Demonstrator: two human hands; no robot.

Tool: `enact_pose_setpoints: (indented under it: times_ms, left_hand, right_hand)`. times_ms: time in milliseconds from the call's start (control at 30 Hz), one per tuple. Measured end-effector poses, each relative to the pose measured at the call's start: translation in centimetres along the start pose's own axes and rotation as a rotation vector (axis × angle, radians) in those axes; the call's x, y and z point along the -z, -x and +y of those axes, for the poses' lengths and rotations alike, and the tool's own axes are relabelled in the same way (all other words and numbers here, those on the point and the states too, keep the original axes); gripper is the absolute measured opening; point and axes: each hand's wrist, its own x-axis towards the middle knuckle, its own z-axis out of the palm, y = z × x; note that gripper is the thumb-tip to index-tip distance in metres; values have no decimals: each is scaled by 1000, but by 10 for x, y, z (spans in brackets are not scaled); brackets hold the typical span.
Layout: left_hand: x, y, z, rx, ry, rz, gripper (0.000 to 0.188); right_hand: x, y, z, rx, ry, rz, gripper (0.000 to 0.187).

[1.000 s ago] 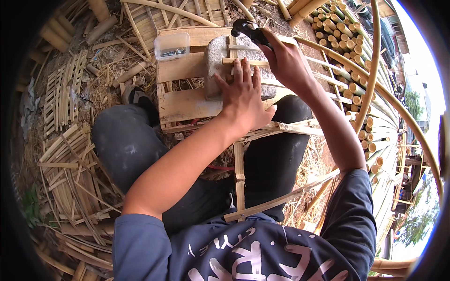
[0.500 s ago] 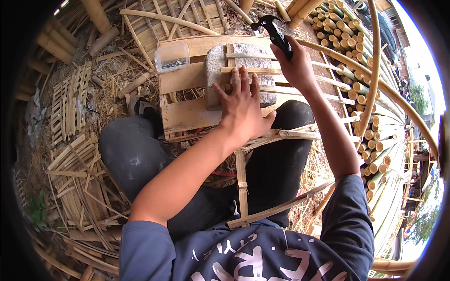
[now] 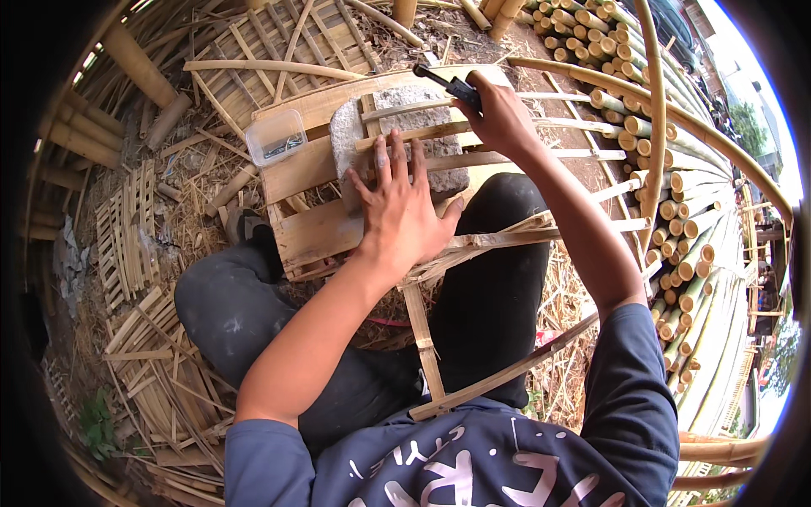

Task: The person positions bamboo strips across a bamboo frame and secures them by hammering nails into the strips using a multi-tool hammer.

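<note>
My left hand (image 3: pixel 397 211) lies with its fingers stretched apart, the fingertips pressing on a bamboo slat (image 3: pixel 435 132). That slat rests across a grey stone block (image 3: pixel 345 131), over a short crosspiece (image 3: pixel 369 111). It belongs to a frame of several bamboo strips that runs over my right leg and lap. In my right hand (image 3: pixel 500 114) is a black hammer (image 3: pixel 463 91), gripped by the handle. The hammer is above the far right part of the block, with its head pointing to the left. Whether it touches a slat I cannot tell.
The block sits on a low wooden plank table (image 3: pixel 317 228). A clear plastic box (image 3: pixel 274 137) with small metal nails is at its left edge. Stacked bamboo poles (image 3: pixel 676 220) fill the right side. Split bamboo pieces (image 3: pixel 160 355) and a woven panel (image 3: pixel 291 46) lie about.
My right hand has brought the hammer lower and turned its head, nearer the block. My left hand stays spread on the slat. The whole view has shifted and tilted a little.
</note>
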Motion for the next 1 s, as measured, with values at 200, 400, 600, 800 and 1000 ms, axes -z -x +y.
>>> enact_pose_setpoints:
  times_ms: [200,400,600,800,1000]
  left_hand:
    - [3,0,-3,38,36,-34,100]
    - [10,11,-4,-17,97,20,100]
    - [38,34,0,-72,97,73,94]
    - [26,29,-10,5,190,-109,93]
    - [26,26,-11,9,82,-98,93]
  right_hand:
    - [-13,13,1,-81,110,-49,24]
    - [-6,16,-9,-66,7,125,24]
    - [29,20,-42,-79,27,232,26]
    - [-3,28,-25,-16,102,204,23]
    - [-21,24,-25,-72,6,242,24]
